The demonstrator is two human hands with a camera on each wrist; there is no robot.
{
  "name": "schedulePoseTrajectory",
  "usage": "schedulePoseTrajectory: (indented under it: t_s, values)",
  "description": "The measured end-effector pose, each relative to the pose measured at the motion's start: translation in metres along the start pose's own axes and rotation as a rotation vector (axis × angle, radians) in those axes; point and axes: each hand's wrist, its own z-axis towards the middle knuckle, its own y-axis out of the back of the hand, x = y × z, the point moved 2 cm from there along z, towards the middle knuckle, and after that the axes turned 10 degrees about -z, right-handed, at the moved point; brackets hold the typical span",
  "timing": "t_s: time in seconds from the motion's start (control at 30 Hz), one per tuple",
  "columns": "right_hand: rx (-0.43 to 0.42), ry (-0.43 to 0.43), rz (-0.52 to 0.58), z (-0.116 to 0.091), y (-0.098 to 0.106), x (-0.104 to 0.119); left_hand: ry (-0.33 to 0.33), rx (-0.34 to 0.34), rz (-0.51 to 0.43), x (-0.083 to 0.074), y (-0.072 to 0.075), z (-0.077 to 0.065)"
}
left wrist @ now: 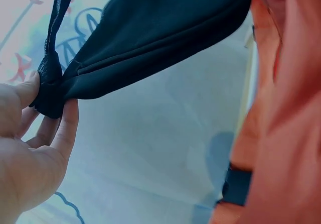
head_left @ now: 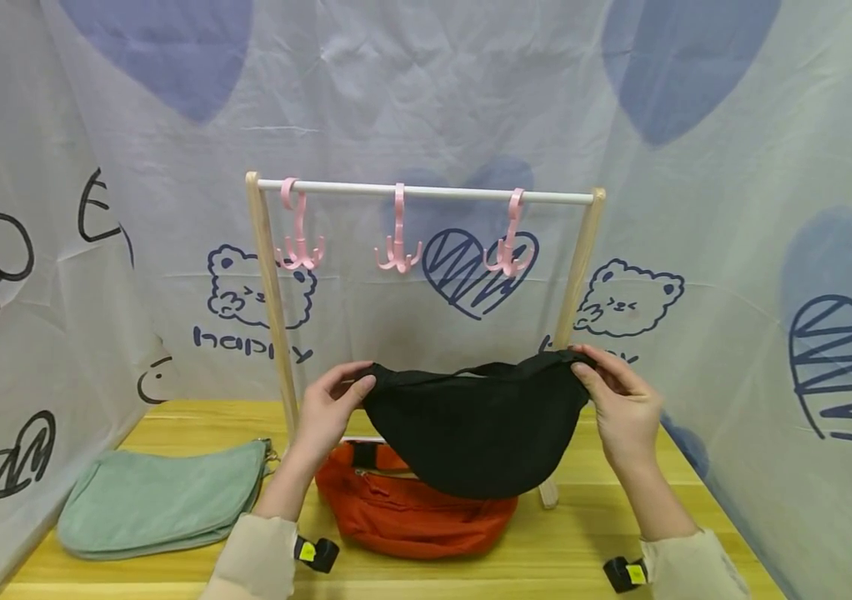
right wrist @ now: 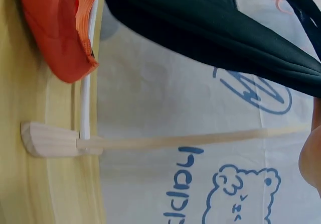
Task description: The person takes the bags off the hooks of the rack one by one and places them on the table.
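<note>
A black crescent-shaped bag (head_left: 478,429) hangs stretched between my two hands, raised above the table. My left hand (head_left: 331,410) pinches its left upper corner, where the strap joins, between thumb and fingers. At the opposite corner my right hand (head_left: 624,408) pinches the fabric the same way; in the right wrist view only a bit of that hand (right wrist: 312,156) shows at the edge. Behind and below the black bag, an orange-red waist bag (head_left: 426,525) lies on the table, partly hidden. A pale green pouch (head_left: 163,500) lies flat near my left forearm.
A rack with wooden legs and a white bar (head_left: 456,193) stands behind the bags. Three pink hooks (head_left: 398,242) hang from the bar, each with several prongs. The wooden table (head_left: 591,533) is enclosed by printed cloth (head_left: 426,83) at the back and sides.
</note>
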Motion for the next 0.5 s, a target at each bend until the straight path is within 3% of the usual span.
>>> schedulePoseTrajectory:
  t_s: [0.23,0.5]
  values:
    - [-0.015,-0.015,0.007,0.000,0.017,-0.002,-0.031,0.015,-0.031,-0.019,-0.009,-0.005]
    - [-0.037,-0.043,0.034,0.002,0.036,-0.003,-0.085,0.036,-0.112,-0.030,-0.032,-0.010]
